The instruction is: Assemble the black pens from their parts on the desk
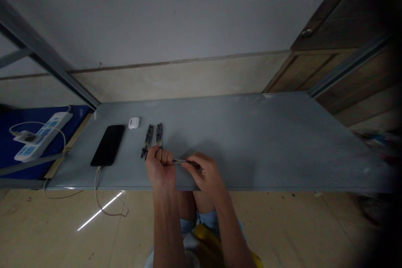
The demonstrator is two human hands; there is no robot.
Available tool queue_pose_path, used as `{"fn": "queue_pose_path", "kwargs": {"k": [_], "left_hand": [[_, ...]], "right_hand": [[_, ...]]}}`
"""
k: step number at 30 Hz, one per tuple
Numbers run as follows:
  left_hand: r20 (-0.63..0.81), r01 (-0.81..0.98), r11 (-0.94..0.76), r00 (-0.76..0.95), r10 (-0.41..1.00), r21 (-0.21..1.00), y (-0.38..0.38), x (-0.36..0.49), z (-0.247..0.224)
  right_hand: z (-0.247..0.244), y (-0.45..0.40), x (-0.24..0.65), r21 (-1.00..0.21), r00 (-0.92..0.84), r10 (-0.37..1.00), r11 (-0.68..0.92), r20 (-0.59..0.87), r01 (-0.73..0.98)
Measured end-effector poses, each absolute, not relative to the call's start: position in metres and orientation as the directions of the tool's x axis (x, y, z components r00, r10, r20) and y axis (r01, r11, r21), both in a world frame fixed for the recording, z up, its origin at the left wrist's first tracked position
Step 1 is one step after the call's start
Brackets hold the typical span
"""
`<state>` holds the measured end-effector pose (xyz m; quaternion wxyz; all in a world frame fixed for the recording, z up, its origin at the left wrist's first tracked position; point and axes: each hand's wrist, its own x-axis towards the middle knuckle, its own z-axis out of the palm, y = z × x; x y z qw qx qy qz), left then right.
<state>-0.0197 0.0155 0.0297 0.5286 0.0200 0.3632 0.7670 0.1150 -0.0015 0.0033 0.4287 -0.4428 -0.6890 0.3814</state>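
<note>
Head view shows a slim pen [179, 161] spanning the gap between both hands, above the near part of the grey table [251, 142]. The left hand [161, 163] has its fingers curled into a loose fist around one end; the right hand [205, 171] pinches the other end between thumb and fingers. A small white case [134, 123] sits near the black phone [108, 145], its contents hidden. The pen looks pale and see-through midway, dark toward the right hand; two groups of dark pens [158, 132] lie just beyond the left hand
</note>
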Motion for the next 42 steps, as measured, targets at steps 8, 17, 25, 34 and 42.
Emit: {"fn": "queue_pose_path", "kwargs": {"k": [8, 17, 25, 34, 42], "left_hand": [[-0.343, -0.777, -0.174, -0.452, 0.823, 0.606, 0.015, -0.019, 0.022], [-0.270, -0.756, -0.238, -0.481, 0.834, 0.610, 0.009, -0.024, 0.027], [-0.276, -0.797, -0.311, -0.500, 0.820, 0.518, 0.006, -0.027, 0.035], [-0.159, -0.738, -0.141, -0.320, 0.934, 0.660, 0.008, -0.018, 0.034], [-0.033, -0.617, -0.188, -0.329, 0.944, 0.764, -0.001, -0.004, 0.043]], "right_hand": [[0.009, -0.003, 0.115, -0.932, -0.253, 0.951, 0.246, 0.179, 0.266], [0.005, 0.001, 0.116, -0.956, -0.282, 0.951, 0.196, 0.130, 0.219], [0.008, -0.001, 0.121, -0.961, -0.252, 0.954, 0.211, 0.163, 0.179], [-0.003, 0.001, 0.131, -0.985, -0.055, 0.988, 0.146, 0.141, 0.097], [0.017, -0.005, 0.144, -0.961, -0.175, 0.972, 0.189, 0.155, 0.203]]}}
